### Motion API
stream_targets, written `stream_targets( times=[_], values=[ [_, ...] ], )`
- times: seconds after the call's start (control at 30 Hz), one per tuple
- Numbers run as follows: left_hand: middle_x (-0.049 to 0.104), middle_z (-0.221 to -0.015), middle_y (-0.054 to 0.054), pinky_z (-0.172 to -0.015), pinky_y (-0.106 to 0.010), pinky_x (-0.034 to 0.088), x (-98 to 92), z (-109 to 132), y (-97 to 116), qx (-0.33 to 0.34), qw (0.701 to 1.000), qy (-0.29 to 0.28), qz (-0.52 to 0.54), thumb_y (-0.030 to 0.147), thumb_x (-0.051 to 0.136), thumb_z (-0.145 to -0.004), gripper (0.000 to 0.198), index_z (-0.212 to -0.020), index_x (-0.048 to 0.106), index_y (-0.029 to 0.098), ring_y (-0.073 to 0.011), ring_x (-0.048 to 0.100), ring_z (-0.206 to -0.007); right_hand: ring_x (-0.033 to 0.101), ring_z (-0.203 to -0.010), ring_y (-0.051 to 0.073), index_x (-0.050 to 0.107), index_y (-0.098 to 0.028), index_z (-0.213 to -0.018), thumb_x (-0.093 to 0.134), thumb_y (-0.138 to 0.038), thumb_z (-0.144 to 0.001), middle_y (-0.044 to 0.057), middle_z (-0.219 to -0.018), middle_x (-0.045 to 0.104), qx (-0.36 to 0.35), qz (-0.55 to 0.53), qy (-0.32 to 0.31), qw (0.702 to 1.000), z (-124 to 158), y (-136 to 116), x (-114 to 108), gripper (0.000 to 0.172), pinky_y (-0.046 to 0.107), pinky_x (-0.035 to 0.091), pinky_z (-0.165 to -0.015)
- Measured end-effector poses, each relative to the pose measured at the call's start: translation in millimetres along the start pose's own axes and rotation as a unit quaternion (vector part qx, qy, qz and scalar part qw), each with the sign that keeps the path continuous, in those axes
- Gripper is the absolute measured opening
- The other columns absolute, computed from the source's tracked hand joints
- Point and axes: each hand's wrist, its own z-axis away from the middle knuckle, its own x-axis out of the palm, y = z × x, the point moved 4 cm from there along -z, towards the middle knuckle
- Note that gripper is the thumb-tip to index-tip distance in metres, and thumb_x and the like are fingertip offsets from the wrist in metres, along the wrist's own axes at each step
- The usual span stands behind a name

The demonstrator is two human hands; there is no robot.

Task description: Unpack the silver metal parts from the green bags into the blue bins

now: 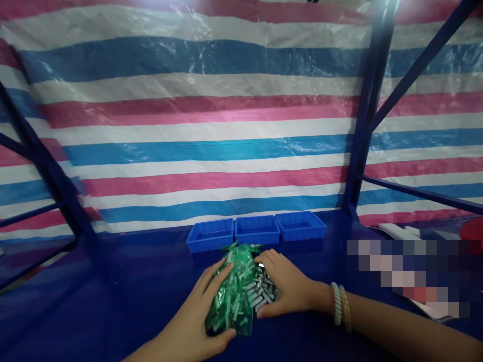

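Observation:
A green transparent plastic bag (pixel 232 291) full of small parts lies on the dark blue table (pixel 124 296). My left hand (pixel 199 314) wraps round its left and near side, fingers curled on the plastic. A pile of small grey metal pieces (pixel 264 291) spills out at the bag's right side. My right hand (pixel 289 289), with bracelets at the wrist, cups over that pile and touches the bag, fingers bent.
Three empty blue plastic trays (pixel 256 229) stand in a row just behind the bag. A striped pink, white and blue tarp (pixel 211 125) hangs behind, with dark blue frame posts (pixel 368 110) at both sides. White objects (pixel 398 230) lie at the far right.

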Motion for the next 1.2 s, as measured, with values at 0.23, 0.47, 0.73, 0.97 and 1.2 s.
stream_targets(
  times=[0.23,0.47,0.73,0.97,1.2],
  values=[
    [0.029,-0.156,-0.012,-0.111,-0.062,0.031,-0.5,-1.5,7.9,0.032,0.999,0.014,0.018,0.019,0.059,-0.076,0.088,-0.151,0.013,0.028,-0.0358,0.031,-0.141,0.056,-0.100,0.030,0.052,-0.014,-0.120,0.072,-0.066,-0.067,0.013,-0.112,0.061,-0.017,-0.021,-0.003,1.000,1.9,0.2,-1.1,0.077,0.042,0.045,-0.086],
    [0.040,-0.150,-0.010,-0.108,-0.062,0.037,-1.1,-1.0,9.5,0.042,0.998,0.048,0.013,0.022,0.060,-0.079,0.082,-0.149,0.020,0.031,-0.0347,0.039,-0.136,0.060,-0.092,0.023,0.056,-0.019,-0.103,0.067,-0.053,-0.081,0.006,-0.099,0.064,-0.039,-0.024,-0.015,0.999,6.6,-5.8,-7.1,0.042,0.033,0.044,-0.079],
    [0.042,-0.147,-0.009,-0.108,-0.057,0.040,0.5,-6.0,10.6,0.036,0.998,0.049,-0.012,0.020,0.058,-0.082,0.077,-0.147,0.019,0.033,-0.0320,0.043,-0.134,0.054,-0.078,0.016,0.054,-0.020,-0.092,0.048,-0.024,-0.096,0.002,-0.085,0.059,-0.068,-0.010,0.013,0.998,6.9,-7.1,-9.8,0.009,0.026,0.042,-0.070],
    [0.025,-0.156,-0.011,-0.110,-0.065,0.031,6.6,-8.4,8.8,0.005,0.999,0.019,-0.051,0.025,0.068,-0.072,0.096,-0.150,0.014,0.032,-0.0393,0.028,-0.141,0.052,-0.088,0.020,0.055,-0.020,-0.091,0.047,-0.022,-0.096,0.005,-0.092,0.059,0.014,0.015,0.076,0.997,6.3,-2.4,-15.0,0.010,0.034,0.044,-0.079],
    [0.025,-0.158,-0.010,-0.109,-0.071,0.021,-0.7,-7.1,19.5,0.048,0.991,0.055,-0.110,0.044,0.075,-0.067,0.101,-0.150,0.018,0.033,-0.0455,0.020,-0.142,0.053,-0.095,0.021,0.057,-0.019,-0.100,0.042,-0.024,-0.099,0.008,-0.099,0.060,0.001,-0.050,0.128,0.991,8.5,3.0,-26.9,0.015,0.037,0.046,-0.087]
  ],
)
